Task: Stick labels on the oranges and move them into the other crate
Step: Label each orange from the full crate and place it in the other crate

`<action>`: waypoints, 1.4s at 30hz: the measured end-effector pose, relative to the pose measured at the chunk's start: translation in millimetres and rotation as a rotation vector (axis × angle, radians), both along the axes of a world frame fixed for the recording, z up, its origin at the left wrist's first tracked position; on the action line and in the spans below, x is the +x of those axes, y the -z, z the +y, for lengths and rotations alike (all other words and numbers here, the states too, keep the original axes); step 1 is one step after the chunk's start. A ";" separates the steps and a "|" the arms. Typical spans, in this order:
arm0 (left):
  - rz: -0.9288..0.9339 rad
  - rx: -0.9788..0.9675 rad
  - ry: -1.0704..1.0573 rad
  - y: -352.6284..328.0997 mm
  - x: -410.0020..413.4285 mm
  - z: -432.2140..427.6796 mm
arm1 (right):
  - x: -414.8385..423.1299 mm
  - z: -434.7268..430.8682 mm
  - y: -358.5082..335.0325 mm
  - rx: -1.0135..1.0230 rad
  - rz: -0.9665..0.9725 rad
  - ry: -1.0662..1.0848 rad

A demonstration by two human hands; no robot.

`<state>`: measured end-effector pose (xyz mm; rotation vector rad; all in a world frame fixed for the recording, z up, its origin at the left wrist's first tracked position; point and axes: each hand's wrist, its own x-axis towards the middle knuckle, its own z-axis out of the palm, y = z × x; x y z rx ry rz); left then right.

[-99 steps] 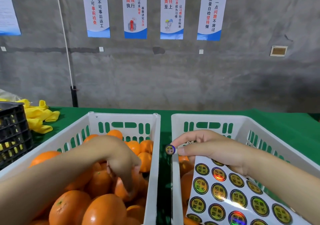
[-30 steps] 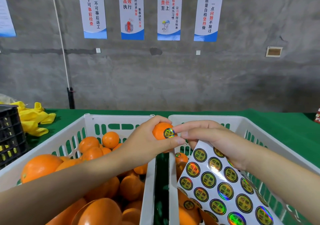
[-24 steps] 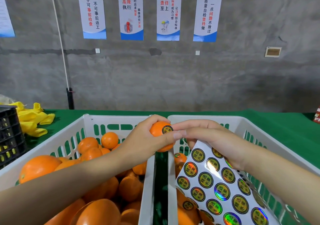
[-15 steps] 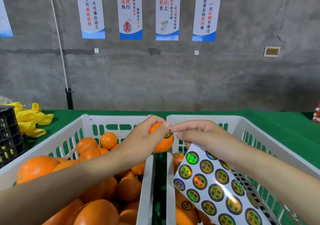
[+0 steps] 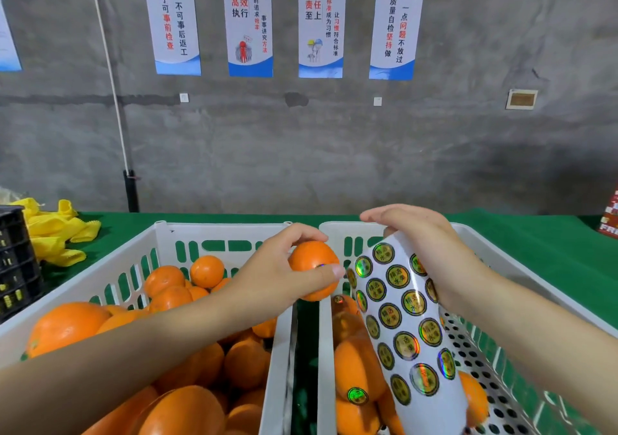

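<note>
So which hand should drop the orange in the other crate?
Probably left. The left hand grips the orange right beside the right crate; the right hand is busy holding the sticker sheet.

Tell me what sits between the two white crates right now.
Head view: only a narrow strip of green tablecloth; the left hand holds an orange above it.

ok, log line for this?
left hand: grips orange, thumb on label | right hand: holds sticker sheet | orange: over gap between left crate and right crate | next: likely right crate
</note>
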<state>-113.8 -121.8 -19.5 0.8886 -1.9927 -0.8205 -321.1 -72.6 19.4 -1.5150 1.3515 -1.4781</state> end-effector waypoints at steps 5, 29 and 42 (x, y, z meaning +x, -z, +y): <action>-0.053 0.029 0.197 6.0 -8.0 9.2 | 2.7 6.0 -0.7 -0.026 0.032 -0.159; -0.532 -0.136 0.357 -4.6 -13.7 19.4 | 8.9 -5.1 12.8 -0.012 0.194 -0.038; -0.054 0.153 0.419 -3.8 -13.9 19.8 | 6.9 -5.6 14.6 -0.059 0.192 -0.107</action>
